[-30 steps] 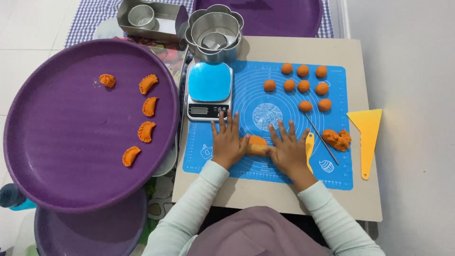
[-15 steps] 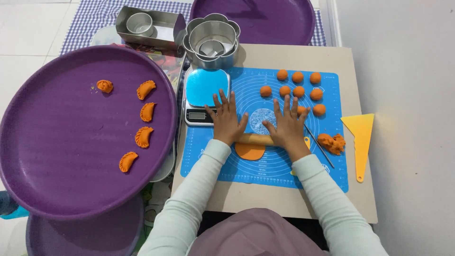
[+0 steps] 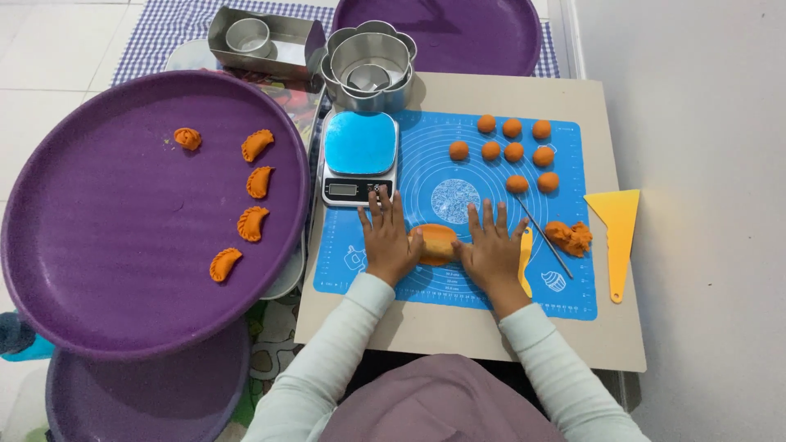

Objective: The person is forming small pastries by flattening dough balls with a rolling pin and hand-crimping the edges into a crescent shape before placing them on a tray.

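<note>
Under both flat palms, rolling pin [image 3: 438,243] mostly hidden

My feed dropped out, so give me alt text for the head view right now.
Both hands, left hand and right hand, lie flat on a rolling pin over orange dough on a blue mat. Eight dough balls sit beyond; five folded pastries lie on a purple tray.

Dough piece [image 3: 437,243] between hands, scale [image 3: 359,160] behind, tray [image 3: 98,270] left
</note>
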